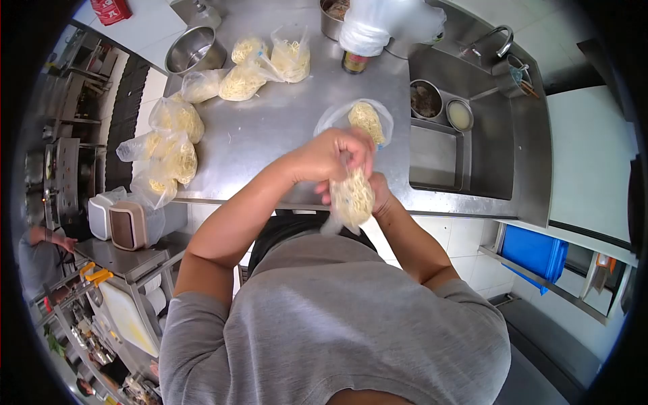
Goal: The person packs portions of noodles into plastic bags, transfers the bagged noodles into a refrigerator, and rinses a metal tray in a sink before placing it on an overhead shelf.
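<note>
A clear plastic bag of noodles (354, 200) hangs between my hands in front of my body, over the counter's near edge. My left hand (343, 152) is closed at the top of the bag, its fingers bunched round the gathered plastic. Behind the bag, my right hand (380, 191) grips it, with part of the hand hidden by the noodles. Just beyond my hands lies another portion of noodles (365, 121) on spread clear plastic (328, 119). Several filled noodle bags (177, 121) stand along the left side and back of the counter.
A steel counter (263, 145) lies in front of me, with a steel pot (196, 52) at back left. At back right are a dark bottle (354, 63) and white plastic bags (368, 30). The sink (491, 158) holds bowls. Plastic bins (128, 225) stand at left, near another person (42, 260).
</note>
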{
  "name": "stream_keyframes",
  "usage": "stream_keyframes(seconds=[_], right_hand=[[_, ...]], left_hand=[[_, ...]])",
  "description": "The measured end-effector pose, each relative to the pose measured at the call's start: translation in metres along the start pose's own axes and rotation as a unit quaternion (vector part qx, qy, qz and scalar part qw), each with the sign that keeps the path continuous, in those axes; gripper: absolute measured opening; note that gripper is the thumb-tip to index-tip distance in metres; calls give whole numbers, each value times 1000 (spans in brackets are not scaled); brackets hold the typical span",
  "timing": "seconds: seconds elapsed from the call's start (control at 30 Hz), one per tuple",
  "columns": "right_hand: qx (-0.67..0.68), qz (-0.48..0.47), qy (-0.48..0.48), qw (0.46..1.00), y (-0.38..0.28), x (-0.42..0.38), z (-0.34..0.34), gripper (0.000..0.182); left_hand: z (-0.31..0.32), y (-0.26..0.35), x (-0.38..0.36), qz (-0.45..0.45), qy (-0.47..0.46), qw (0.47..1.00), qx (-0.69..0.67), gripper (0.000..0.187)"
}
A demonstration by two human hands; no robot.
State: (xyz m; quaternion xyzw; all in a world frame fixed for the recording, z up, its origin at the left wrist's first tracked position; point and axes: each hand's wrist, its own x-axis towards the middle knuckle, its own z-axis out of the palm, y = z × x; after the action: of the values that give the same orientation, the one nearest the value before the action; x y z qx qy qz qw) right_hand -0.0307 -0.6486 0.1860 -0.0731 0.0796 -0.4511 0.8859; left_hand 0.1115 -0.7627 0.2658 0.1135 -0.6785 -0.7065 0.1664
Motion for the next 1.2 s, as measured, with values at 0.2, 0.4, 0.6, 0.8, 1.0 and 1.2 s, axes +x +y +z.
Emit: stream_keyframes(seconds=[0.2,0.4,0.6,0.8,1.0,1.2], right_hand=[[-378,-214,322,842,-68,22,8,58],[-828,-107,369,409,-52,73,-34,46],[-879,-84,375,283,-28,85,-46,50],[-897,-117,373,205,-55,81,-38,60],[-892,-109,356,255,-67,87,-29,58],[-863,-252,197,390,-38,120,37,44]], left_hand=[[-32,-102,-2,-114,332,904,243,20],[-21,-178,16,-202,350,824,397,48],[-18,-183,5,-65,350,868,346,56],[-2,-136,3,-83,341,890,291,63],[-12,-121,-13,-133,356,867,322,62],[-67,-27,-148,-98,574,651,487,43]])
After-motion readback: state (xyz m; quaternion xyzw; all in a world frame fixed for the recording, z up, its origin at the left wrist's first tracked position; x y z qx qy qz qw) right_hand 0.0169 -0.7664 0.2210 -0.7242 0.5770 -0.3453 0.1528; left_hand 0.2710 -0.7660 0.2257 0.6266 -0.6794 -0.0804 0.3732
